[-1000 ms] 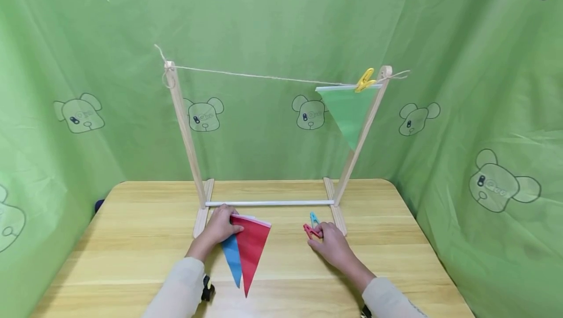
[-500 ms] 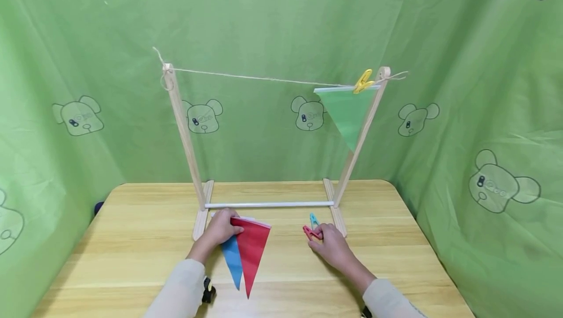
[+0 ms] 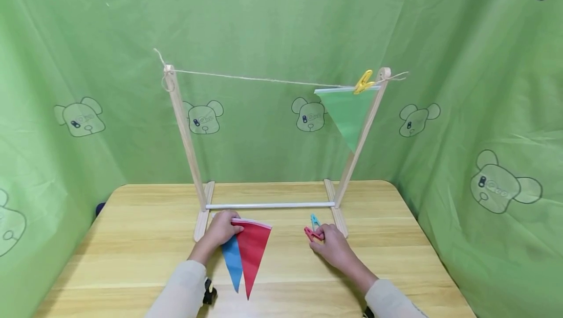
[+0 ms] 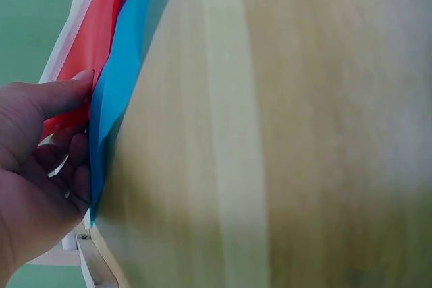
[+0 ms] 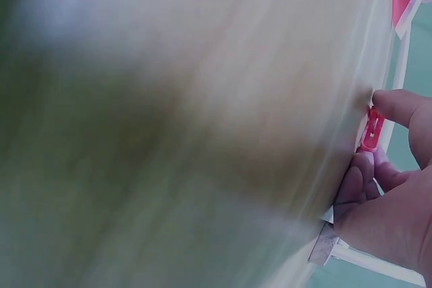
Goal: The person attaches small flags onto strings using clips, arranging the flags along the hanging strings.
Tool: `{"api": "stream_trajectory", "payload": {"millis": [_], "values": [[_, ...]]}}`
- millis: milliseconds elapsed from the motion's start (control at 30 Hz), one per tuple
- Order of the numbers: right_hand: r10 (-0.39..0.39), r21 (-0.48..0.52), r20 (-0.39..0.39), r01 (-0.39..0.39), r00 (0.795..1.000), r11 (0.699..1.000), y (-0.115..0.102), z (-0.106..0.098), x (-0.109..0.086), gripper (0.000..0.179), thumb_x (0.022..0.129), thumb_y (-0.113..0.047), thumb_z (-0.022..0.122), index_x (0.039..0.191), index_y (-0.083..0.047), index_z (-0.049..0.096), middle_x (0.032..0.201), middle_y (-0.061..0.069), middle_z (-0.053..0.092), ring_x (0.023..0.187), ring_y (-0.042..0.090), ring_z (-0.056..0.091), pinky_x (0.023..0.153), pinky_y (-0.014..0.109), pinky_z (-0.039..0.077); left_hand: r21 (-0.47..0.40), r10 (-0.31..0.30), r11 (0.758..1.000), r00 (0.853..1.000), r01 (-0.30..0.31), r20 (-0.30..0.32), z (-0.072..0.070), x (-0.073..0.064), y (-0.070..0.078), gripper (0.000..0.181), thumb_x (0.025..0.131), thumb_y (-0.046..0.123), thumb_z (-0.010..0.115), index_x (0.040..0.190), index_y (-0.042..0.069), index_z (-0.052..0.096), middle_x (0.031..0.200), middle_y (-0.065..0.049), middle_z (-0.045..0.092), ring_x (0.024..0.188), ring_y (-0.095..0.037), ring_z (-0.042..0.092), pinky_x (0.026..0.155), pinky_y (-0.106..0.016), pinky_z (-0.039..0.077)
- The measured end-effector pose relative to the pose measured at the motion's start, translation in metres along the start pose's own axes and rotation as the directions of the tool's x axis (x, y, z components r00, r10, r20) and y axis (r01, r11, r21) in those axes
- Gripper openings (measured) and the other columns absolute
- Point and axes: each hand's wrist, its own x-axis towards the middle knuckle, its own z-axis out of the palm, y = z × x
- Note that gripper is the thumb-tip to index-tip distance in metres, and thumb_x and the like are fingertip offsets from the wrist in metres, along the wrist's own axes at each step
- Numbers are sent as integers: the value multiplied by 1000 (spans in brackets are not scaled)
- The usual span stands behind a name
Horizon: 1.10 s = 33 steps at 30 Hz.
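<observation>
My left hand [image 3: 222,228] pinches a red triangular pennant [image 3: 255,243] by its white-edged top corner, thumb in front, just above the table. Partly behind the red one is a blue pennant [image 3: 231,259]; whether the fingers hold it too I cannot tell. In the left wrist view the thumb lies on the red pennant [image 4: 84,52] and the blue pennant [image 4: 125,65] is beside the fingers. My right hand [image 3: 335,246] pinches a red clothespin [image 3: 313,234] low over the table; the right wrist view shows the clothespin [image 5: 372,131] between thumb and finger. A blue clothespin [image 3: 314,220] lies just beyond.
A wooden frame with a left post [image 3: 184,135], a right post [image 3: 367,132] and a white crossbar [image 3: 270,205] stands on the table [image 3: 132,240]. String [image 3: 264,79] spans the posts. A yellow clothespin [image 3: 363,82] holds a green pennant [image 3: 349,113] at its right end.
</observation>
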Motion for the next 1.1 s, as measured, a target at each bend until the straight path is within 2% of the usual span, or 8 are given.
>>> {"api": "stream_trajectory", "payload": {"millis": [300,467,667,867,1100], "values": [[30,38,45,-32,999,999,-2,-6,-4,28,83,-15,85,99,-4,65,92,6,55,79,15,48,65,24,41,-17,21,1000,1000,-21,-19,-1,-3,-1,11,83,5,84,82,9,74,77,-2,70,72,-15,59,67,-31,51],[18,51,49,-20,999,999,0,-9,-3,27,83,-12,84,101,-4,65,88,5,56,77,15,49,62,22,42,-24,28,999,1000,-29,-10,-2,-3,-1,11,84,4,83,81,10,74,76,0,69,72,-15,57,67,-31,50],[27,57,61,-30,998,998,0,-11,-4,25,84,-9,83,103,-5,66,89,2,59,80,13,52,65,21,45,-39,26,999,1000,-26,12,-5,-3,3,10,86,2,80,84,9,74,79,-1,69,74,-16,58,69,-32,51],[29,88,58,-34,998,996,-2,-13,-3,24,85,-6,80,105,-7,68,90,2,60,81,13,53,65,20,47,-78,6,997,1000,-4,21,-9,-4,8,10,88,5,80,87,11,73,82,-1,69,76,-16,58,70,-31,51],[7,145,44,-13,999,989,-6,-20,2,24,87,-6,80,108,-6,68,91,2,60,81,13,54,64,19,50,-138,24,990,1000,-24,-1,-15,-4,12,9,89,8,80,89,12,72,81,0,66,76,-17,57,68,-30,49]]}}
